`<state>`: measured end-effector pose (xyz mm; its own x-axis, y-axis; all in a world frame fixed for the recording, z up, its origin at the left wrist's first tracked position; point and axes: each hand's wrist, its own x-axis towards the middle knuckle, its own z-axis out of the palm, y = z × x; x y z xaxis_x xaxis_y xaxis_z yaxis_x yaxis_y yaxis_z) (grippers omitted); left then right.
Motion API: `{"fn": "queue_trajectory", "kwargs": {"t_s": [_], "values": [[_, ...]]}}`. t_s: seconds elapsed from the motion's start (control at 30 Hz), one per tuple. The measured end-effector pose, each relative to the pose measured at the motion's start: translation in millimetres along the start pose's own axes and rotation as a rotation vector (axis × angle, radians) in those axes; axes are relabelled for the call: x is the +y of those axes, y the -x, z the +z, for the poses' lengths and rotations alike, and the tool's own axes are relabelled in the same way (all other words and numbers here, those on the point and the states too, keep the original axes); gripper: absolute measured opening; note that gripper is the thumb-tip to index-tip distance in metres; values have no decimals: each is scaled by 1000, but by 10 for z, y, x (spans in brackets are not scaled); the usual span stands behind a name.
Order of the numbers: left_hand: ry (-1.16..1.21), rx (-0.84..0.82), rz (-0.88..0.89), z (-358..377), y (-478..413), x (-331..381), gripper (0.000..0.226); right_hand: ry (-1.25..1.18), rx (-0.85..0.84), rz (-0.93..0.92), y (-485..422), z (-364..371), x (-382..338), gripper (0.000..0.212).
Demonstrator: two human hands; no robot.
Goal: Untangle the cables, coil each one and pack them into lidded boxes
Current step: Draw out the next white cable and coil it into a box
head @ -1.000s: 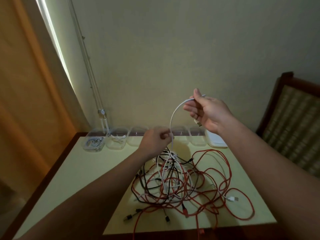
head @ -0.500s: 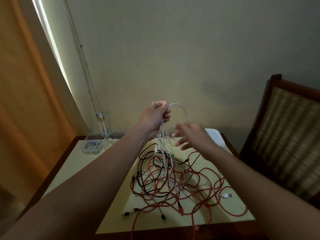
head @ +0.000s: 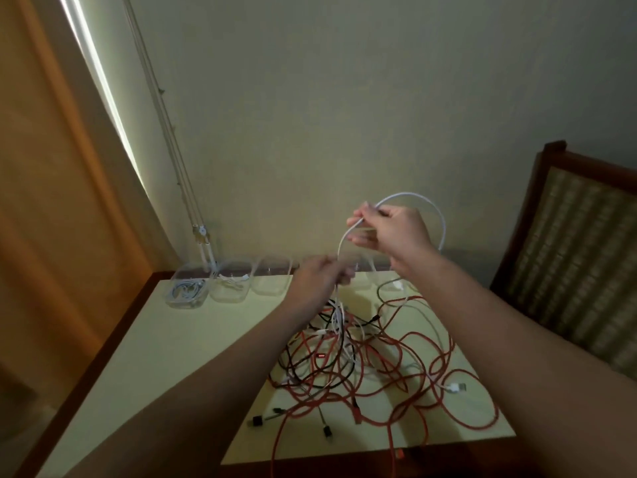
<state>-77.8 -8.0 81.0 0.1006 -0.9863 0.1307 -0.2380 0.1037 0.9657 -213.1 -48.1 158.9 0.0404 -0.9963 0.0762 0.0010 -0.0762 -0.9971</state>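
A tangle of red, black and white cables (head: 362, 360) lies on the pale yellow table (head: 193, 343). A white cable (head: 427, 205) rises out of the pile and arcs in a loop above it. My right hand (head: 389, 232) is raised and pinches that loop near its top. My left hand (head: 322, 276), blurred, grips the same white cable lower down, just above the pile. Clear plastic boxes (head: 269, 279) line the table's far edge; the leftmost box (head: 188, 289) holds a coiled white cable and the one beside it (head: 229, 282) holds another.
A wooden chair with a woven back (head: 572, 243) stands at the right. An orange curtain (head: 58, 201) hangs at the left, with cords running down the wall to the table corner. The table's dark wooden rim (head: 113, 336) borders its left side. A red cable hangs over the front edge.
My right hand has risen from over the pile and now pinches the white loop up high. My left hand has dropped from the raised loop to grip the cable just above the pile.
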Motion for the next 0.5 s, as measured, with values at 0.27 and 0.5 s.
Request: {"fn": "queue_trajectory", "kwargs": {"t_s": [0.27, 0.5], "values": [[-471, 0, 106, -178, -84, -358, 20, -285, 164, 39, -48, -219, -258, 25], [-500, 168, 306, -246, -410, 219, 11, 280, -153, 20, 165, 38, 335, 41]]}}
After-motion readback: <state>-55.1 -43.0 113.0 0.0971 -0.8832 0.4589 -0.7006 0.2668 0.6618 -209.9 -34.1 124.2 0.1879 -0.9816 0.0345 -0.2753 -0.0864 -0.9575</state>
